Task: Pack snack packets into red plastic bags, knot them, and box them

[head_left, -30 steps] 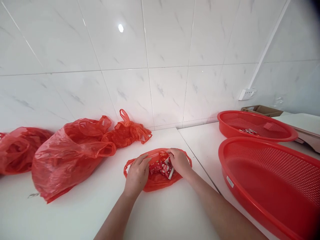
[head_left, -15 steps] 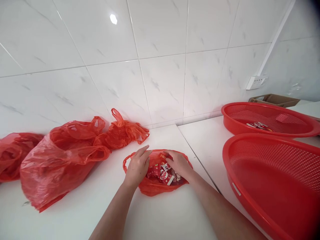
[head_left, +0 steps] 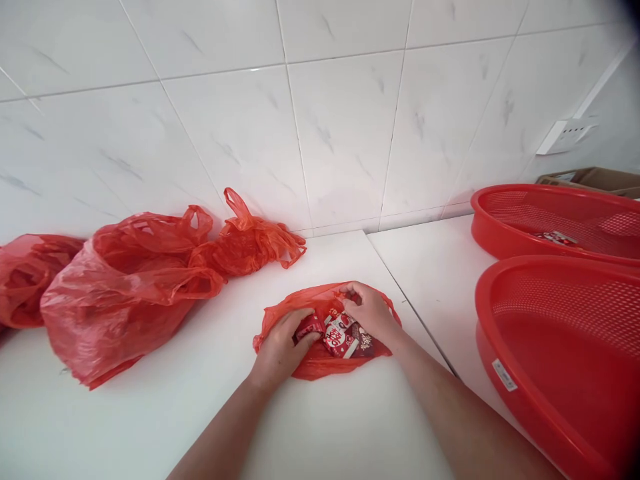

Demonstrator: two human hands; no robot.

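Observation:
A thin red plastic bag (head_left: 320,370) lies spread on the table, its mouth facing up. Several small snack packets (head_left: 341,335) in red, white and brown wrappers are inside it. My left hand (head_left: 283,347) reaches in from the left, thumb and fingers closed around a red packet (head_left: 309,327). At the bag's far right side is my right hand (head_left: 370,312), its fingers curled in a pinch on the bag's plastic near the rim. The tips of those fingers are partly hidden.
Several crumpled red plastic bags (head_left: 125,300) lie to the left along the tiled wall. Two red perforated baskets (head_left: 505,313) stand on the right; the farther one (head_left: 485,233) holds a few packets. A cardboard box (head_left: 595,179) is behind them. A seam crosses the white table (head_left: 210,400).
My left hand has lowered into the bag and closed on a red packet. My right fingers have moved to the bag's far side. The view has tilted downward and shifted slightly left.

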